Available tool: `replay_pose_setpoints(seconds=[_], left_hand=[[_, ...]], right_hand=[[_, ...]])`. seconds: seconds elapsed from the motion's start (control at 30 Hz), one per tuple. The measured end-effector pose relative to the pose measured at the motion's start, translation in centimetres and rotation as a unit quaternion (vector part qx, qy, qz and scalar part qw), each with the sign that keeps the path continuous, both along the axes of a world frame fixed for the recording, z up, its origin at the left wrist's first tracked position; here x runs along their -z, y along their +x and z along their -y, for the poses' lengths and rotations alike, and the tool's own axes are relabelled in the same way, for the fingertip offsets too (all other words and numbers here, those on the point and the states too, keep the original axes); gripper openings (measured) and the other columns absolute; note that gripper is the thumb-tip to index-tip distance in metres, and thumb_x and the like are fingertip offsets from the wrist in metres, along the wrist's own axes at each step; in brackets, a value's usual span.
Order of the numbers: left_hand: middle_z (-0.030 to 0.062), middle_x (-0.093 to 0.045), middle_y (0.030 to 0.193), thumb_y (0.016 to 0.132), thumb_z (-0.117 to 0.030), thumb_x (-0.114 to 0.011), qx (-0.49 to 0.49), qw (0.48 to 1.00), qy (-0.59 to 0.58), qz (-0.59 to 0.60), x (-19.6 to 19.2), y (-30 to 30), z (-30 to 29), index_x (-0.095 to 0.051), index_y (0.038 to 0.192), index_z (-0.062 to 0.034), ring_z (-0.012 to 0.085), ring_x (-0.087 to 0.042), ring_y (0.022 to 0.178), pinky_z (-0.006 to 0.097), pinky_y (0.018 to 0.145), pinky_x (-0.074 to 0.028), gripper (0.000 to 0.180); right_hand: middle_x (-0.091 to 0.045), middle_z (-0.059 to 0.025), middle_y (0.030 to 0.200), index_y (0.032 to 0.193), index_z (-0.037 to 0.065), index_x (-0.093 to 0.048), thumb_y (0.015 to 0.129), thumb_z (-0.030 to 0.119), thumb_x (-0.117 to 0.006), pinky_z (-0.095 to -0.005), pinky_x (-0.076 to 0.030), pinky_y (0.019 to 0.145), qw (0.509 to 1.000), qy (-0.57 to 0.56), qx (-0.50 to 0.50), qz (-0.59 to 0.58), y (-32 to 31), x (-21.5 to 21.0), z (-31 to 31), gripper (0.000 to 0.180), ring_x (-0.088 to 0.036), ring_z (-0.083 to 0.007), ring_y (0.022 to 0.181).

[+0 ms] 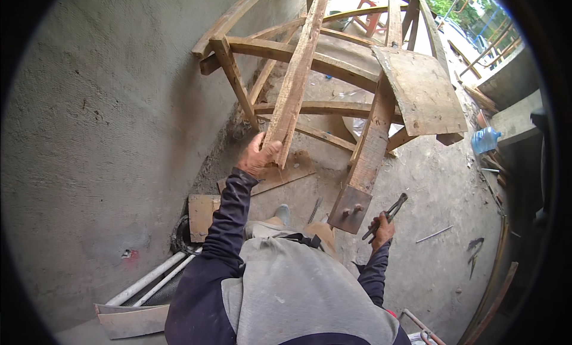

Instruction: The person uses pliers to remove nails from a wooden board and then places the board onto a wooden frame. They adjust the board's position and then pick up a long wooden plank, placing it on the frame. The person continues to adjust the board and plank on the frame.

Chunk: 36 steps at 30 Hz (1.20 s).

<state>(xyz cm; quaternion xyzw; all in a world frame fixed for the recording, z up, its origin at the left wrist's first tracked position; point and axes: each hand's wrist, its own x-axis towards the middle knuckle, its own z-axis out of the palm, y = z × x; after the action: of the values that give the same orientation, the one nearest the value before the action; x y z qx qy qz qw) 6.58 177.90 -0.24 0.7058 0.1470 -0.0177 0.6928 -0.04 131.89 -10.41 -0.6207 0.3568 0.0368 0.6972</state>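
Observation:
My left hand [258,157] is closed round the near end of a long rough wooden plank [296,86]. The plank runs away from me across a wooden frame [333,65] of beams and legs. In my right hand [383,231] is a pair of pincers [394,207], its head pointing up and away. Just left of that hand is a thick wooden beam [374,145] with a metal plate [350,209] at its near end. Two bolt-like stubs stick out of the plate. Beyond the pincers, a thin wooden board [422,92] lies on the frame.
A concrete wall [113,119] rises on the left. Beside it lie white pipes [149,279] and board pieces [204,217]. On the floor at right are a metal rod [434,234] and a dark tool [475,253]. A blue water bottle [485,140] lies farther right.

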Motion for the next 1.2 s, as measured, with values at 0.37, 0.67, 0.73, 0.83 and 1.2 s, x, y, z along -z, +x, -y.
replay_pose_setpoints(seconds=[0.37,0.67,0.73,0.83,1.2], left_hand=[[0.0114,-0.067,0.097,0.088,-0.033,-0.069,-0.014,0.967,-0.234,-0.103,-0.2,-0.9,0.3,-0.052,0.12,-0.0008,0.0185,-0.071,0.078,0.029,0.062,-0.063,0.049],[0.0132,-0.069,0.092,0.087,-0.028,-0.069,-0.016,0.944,-0.313,-0.101,-0.1,-1.0,0.4,-0.057,0.114,-0.0013,0.023,-0.071,0.078,0.038,0.066,-0.063,0.041],[0.014,-0.07,0.093,0.086,-0.026,-0.069,-0.017,0.938,-0.326,-0.118,-0.2,-0.9,0.4,-0.058,0.115,-0.0012,0.0235,-0.071,0.078,0.039,0.066,-0.063,0.04],[0.0165,-0.068,0.095,0.088,-0.029,-0.069,0.017,0.929,-0.357,-0.098,-0.1,-0.6,0.3,-0.055,0.117,0.0004,0.0251,-0.071,0.08,0.038,0.068,-0.063,0.044],[0.0154,-0.069,0.092,0.087,-0.026,-0.069,0.002,0.921,-0.369,-0.12,-0.8,-0.2,0.5,-0.058,0.114,-0.0001,0.028,-0.072,0.079,0.041,0.069,-0.063,0.039]], right_hand=[[-0.059,-0.0117,0.074,0.102,0.001,-0.052,0.093,0.015,-0.059,-0.0378,-0.053,0.047,0.972,0.073,0.025,-0.22,-8.8,8.0,-1.6,0.018,-0.059,-0.0223,0.055],[-0.057,-0.0101,0.07,0.098,0.003,-0.052,0.093,0.015,-0.059,-0.0383,-0.053,0.048,0.977,0.044,-0.001,-0.207,-8.8,6.9,-3.4,0.014,-0.058,-0.0219,0.055],[-0.058,-0.0102,0.07,0.099,0.003,-0.053,0.094,0.015,-0.059,-0.0382,-0.053,0.047,0.977,0.045,0.006,-0.208,-9.1,7.0,-3.7,0.014,-0.058,-0.0219,0.055],[-0.06,-0.0109,0.071,0.103,0.004,-0.054,0.094,0.015,-0.058,-0.0378,-0.052,0.047,0.976,0.04,0.007,-0.216,-9.9,7.3,-3.9,0.014,-0.059,-0.022,0.055],[-0.058,-0.0096,0.071,0.098,0.003,-0.053,0.093,0.017,-0.059,-0.0363,-0.052,0.047,0.98,0.057,0.07,-0.178,-12.4,5.8,-4.3,0.016,-0.058,-0.0204,0.055]])
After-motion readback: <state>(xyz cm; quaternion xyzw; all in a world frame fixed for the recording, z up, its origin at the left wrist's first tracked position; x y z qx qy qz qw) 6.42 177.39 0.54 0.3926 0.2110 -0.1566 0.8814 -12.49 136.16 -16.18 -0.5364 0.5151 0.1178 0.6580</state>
